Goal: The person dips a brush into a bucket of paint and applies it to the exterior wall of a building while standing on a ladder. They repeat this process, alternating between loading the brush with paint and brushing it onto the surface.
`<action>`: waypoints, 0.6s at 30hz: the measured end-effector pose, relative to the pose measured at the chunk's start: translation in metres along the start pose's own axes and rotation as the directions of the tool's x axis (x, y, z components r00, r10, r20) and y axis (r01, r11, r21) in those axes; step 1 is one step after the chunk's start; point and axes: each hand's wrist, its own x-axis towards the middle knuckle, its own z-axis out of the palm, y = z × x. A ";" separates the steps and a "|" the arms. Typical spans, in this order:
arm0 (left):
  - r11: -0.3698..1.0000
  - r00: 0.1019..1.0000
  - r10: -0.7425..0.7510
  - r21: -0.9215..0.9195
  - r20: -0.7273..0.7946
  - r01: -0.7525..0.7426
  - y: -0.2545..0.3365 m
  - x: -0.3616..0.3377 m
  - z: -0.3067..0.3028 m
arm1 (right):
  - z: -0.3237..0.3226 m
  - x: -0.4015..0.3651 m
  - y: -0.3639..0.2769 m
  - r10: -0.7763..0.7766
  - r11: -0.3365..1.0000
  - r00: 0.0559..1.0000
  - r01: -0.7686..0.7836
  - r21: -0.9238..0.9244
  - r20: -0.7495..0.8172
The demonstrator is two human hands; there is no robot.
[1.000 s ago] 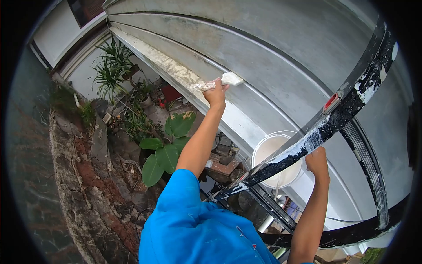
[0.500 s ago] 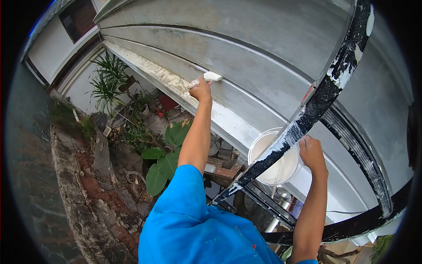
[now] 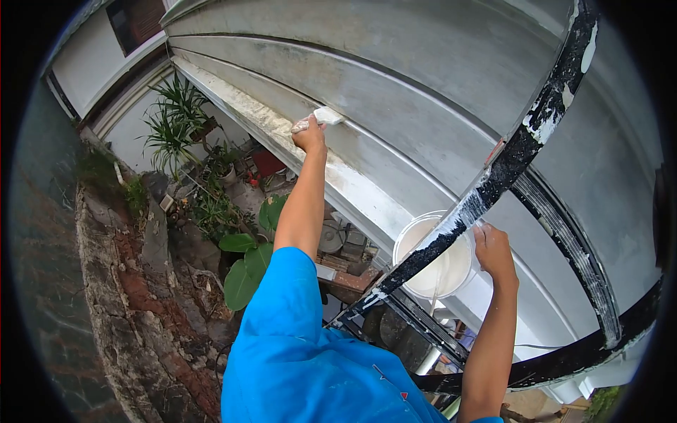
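Note:
My left hand (image 3: 310, 137) is closed around the handle of a paintbrush (image 3: 328, 115) with white-coated bristles. The bristles touch the thin raised ridge on the grey wall (image 3: 395, 106), above a ledge (image 3: 352, 180) partly coated white. My right hand (image 3: 496, 252) is closed at the right rim of a white bucket (image 3: 399, 247) of off-white paint (image 3: 451, 271). Part of its grip is hidden. A thin stick (image 3: 438, 278) leans in the paint. The black ladder rail (image 3: 525, 155), splashed with white, crosses in front of the bucket.
Below on the left are a rough stone wall (image 3: 134, 296), a spiky plant (image 3: 176, 120) and a large-leaved plant (image 3: 247, 275). A curved black bar (image 3: 564, 218) runs beside my right arm. Beneath the ladder lie bricks (image 3: 352, 275) and other clutter.
The view has shifted slightly. My left hand and the paintbrush have moved a little left along the ridge toward the far end. My right hand stays at the bucket.

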 end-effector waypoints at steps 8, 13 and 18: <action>0.996 0.999 0.027 0.085 0.034 -0.029 0.001 -0.064 0.017 | -0.003 0.004 0.000 -0.001 1.000 1.000 0.001 -0.005 0.001; 0.984 0.917 -0.177 0.050 0.357 0.170 0.020 -0.179 -0.009 | 0.000 0.006 0.001 0.006 1.000 1.000 -0.006 0.016 0.013; 0.976 0.849 -0.189 -0.003 0.494 0.219 0.056 -0.218 -0.037 | -0.005 -0.001 0.001 -0.003 1.000 1.000 0.003 0.002 0.020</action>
